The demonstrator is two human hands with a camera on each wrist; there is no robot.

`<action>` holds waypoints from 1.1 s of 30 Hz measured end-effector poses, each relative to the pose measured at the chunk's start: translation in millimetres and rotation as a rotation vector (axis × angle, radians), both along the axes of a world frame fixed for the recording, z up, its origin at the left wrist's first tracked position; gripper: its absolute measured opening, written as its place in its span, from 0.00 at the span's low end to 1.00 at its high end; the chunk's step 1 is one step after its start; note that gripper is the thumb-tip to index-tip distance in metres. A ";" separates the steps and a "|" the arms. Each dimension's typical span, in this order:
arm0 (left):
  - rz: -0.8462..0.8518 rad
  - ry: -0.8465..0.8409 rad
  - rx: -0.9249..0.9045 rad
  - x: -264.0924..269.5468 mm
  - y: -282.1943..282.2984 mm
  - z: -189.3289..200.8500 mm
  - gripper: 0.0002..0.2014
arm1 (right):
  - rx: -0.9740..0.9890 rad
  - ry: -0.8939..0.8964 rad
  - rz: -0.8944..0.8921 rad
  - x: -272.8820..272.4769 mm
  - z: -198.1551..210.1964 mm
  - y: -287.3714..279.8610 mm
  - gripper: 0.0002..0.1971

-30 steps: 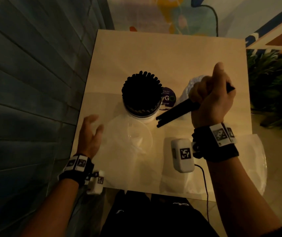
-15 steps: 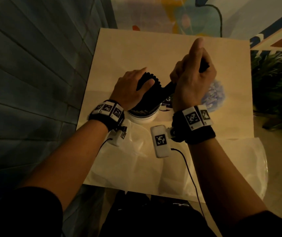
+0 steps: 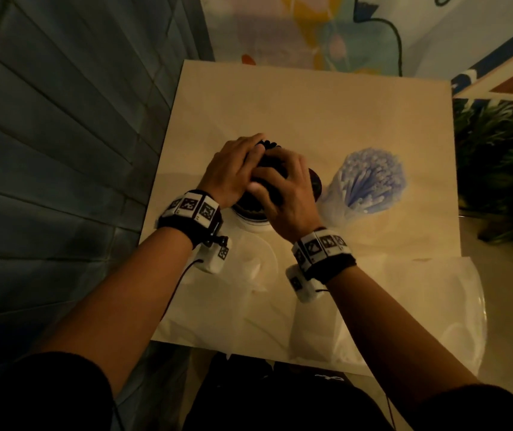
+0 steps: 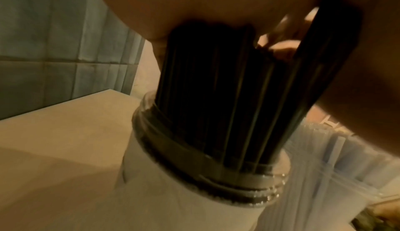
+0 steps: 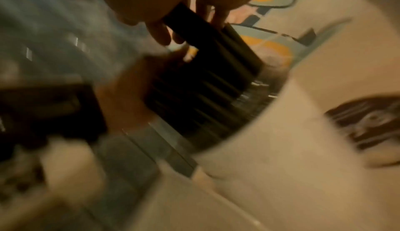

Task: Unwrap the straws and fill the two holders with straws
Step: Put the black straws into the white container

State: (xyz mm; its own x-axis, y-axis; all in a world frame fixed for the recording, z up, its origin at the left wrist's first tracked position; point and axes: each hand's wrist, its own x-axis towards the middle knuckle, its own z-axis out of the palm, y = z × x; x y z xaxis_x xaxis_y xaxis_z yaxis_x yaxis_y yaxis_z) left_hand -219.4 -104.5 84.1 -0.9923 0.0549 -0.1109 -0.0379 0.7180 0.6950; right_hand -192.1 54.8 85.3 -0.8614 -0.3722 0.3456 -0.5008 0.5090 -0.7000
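A white holder [image 3: 250, 218] packed with black straws [image 3: 270, 145] stands mid-table. My left hand [image 3: 233, 171] lies flat over the straw tops from the left; in the left wrist view its palm rests on the black straws [image 4: 216, 89] above the holder [image 4: 173, 192]. My right hand [image 3: 286, 197] is over the same holder, fingers curled round a small bundle of black straws [image 5: 188, 24] that stands in at the holder's right side, higher than the rest. A second holder, full of blue and white straws [image 3: 370, 178], stands to the right.
Crumpled clear plastic wrap [image 3: 404, 306] covers the near part of the table [image 3: 311, 98] and hangs over its front edge. A clear round lid [image 3: 260, 259] lies by my left wrist. A tiled wall [image 3: 62, 150] runs along the left; a plant [image 3: 504, 169] is at right.
My right hand carried the black bundle from the right over to the holder and lowered it in. My left hand left the table and now lies on the straw tops.
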 end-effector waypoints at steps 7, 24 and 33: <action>0.085 -0.097 0.317 40.6 -42.4 -11.9 0.51 | 0.074 -0.094 0.005 -3.2 -6.9 46.4 0.49; 0.107 -0.140 0.281 46.8 -20.4 -17.3 0.67 | -0.077 -0.462 0.096 -25.6 -43.0 38.5 0.64; 0.092 -0.191 0.290 44.4 -11.8 -20.2 0.68 | 0.048 -0.455 0.152 -35.2 -50.1 30.4 0.68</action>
State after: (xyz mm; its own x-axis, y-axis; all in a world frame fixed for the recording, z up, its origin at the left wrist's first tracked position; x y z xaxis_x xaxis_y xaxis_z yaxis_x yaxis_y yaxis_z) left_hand -175.0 -116.3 63.9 -0.9575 0.0224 -0.2876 -0.2422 0.4792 0.8436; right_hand -227.3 85.2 35.2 -0.8559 -0.5116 -0.0749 -0.2200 0.4914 -0.8427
